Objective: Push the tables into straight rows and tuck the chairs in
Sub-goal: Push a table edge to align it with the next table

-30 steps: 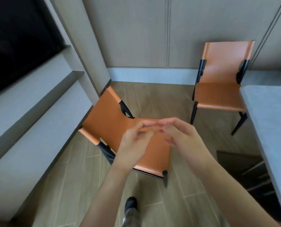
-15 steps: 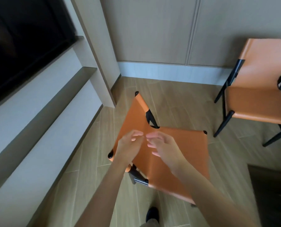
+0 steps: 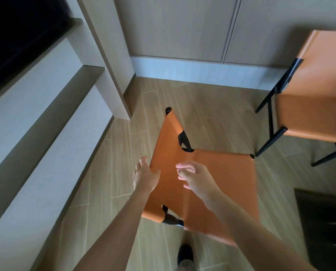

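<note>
While my two hands are reaching down over the near chair [image 3: 218, 184], neither one is gripping anything yet, so I am judging the job to be barely started in this corner. Going from the left, I am looking past a stepped grey ledge [image 3: 45, 118] along the wall, with a dark panel above it, and nothing is lying on the part of it I can see. My left hand [image 3: 144, 176] is hanging just over the left edge of the orange backrest, fingers spread loosely and straight, holding nothing; whether it is touching the leather I cannot tell. My right hand [image 3: 195, 178] is hovering above the seat, fingers loosely bent, also holding nothing. That chair is standing askew on the wooden floor [image 3: 108, 192], turned at an angle to the walls and well apart from any table. Further right, the second chair [image 3: 315, 106] is standing out in the open near the back wall, not tucked in either. At the far right edge a dark shape is showing, too dim for me to name. No table is plainly in view, so I cannot say how straight the rows are. Nor am I seeing any containers here.
</note>
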Motion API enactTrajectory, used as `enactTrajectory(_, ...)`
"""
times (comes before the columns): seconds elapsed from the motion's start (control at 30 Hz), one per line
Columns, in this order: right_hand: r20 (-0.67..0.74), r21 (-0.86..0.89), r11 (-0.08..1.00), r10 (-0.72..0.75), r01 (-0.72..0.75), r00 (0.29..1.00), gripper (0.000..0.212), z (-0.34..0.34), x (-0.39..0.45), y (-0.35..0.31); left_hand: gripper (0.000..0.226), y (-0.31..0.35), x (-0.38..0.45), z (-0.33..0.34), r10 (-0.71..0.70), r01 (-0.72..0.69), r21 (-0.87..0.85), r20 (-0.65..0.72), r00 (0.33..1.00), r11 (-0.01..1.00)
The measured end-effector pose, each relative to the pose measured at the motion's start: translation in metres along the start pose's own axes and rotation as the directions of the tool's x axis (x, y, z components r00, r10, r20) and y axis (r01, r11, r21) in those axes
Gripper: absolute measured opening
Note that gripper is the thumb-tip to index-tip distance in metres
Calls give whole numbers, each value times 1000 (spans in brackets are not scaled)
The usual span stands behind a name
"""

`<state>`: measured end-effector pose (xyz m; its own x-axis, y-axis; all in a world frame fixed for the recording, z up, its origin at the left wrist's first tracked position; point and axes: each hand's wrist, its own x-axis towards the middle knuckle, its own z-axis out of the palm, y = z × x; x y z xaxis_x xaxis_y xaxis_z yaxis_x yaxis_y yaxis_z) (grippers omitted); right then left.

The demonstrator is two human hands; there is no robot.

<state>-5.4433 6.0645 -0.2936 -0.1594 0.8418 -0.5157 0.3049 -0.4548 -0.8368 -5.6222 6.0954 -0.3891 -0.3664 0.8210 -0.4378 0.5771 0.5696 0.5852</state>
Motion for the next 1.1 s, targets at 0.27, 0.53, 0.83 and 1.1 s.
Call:
enactTrajectory(0.27,-59,23,995,101,-100,993,29,-25,14,6,35,-2,35,11,5,-26,191,110,994,981)
enactTrajectory(0.53,45,-65,934,355,-352,934,46,-27,12,28,20,13,35,17,2,-79,367,206,979,927)
enactTrajectory(0.83,186,-228,901,413,-370,891,64,-15,2,25,27,44,-24,27,51,-230,437,383,922,870)
enactTrajectory(1.1,10,-422,835,393,-352,920,23,-43,-26,43,26,126,-91,78,309,-510,317,511,802,800)
